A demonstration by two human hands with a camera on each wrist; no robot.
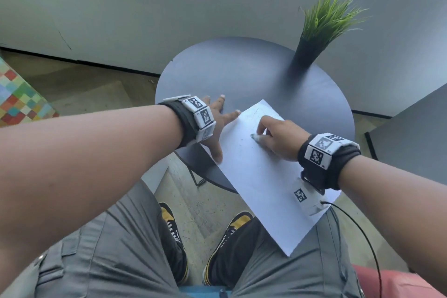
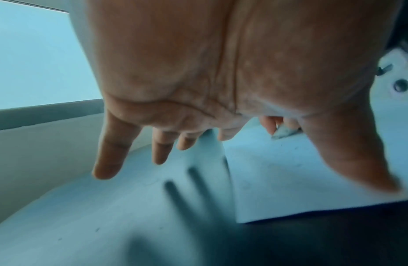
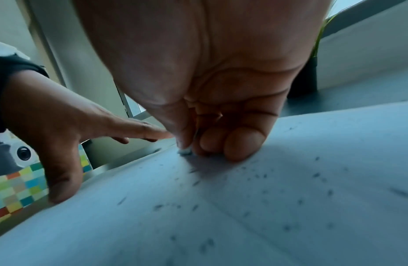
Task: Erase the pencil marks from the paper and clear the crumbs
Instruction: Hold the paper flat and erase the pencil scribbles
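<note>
A white sheet of paper (image 1: pixel 263 176) lies slanted on a round dark table (image 1: pixel 254 72), its near corner hanging over my lap. My right hand (image 1: pixel 273 136) pinches a small greyish eraser (image 1: pixel 256 137) and presses it onto the paper's upper middle; the eraser (image 3: pixel 185 151) shows under the curled fingers (image 3: pixel 241 144). Dark eraser crumbs (image 3: pixel 262 190) are scattered over the paper (image 3: pixel 221 216). Faint pencil lines (image 1: pixel 256 113) remain near the far corner. My left hand (image 1: pixel 217 126) lies flat with spread fingers on the paper's left edge and the table, thumb (image 1: pixel 216 155) on the paper.
A black vase with green artificial grass (image 1: pixel 314 38) stands at the table's far right. A colourful checkered seat (image 1: pixel 19 97) is at the left. A grey wall runs behind the table. My knees and yellow-black shoes (image 1: pixel 232 227) are below the table's near edge.
</note>
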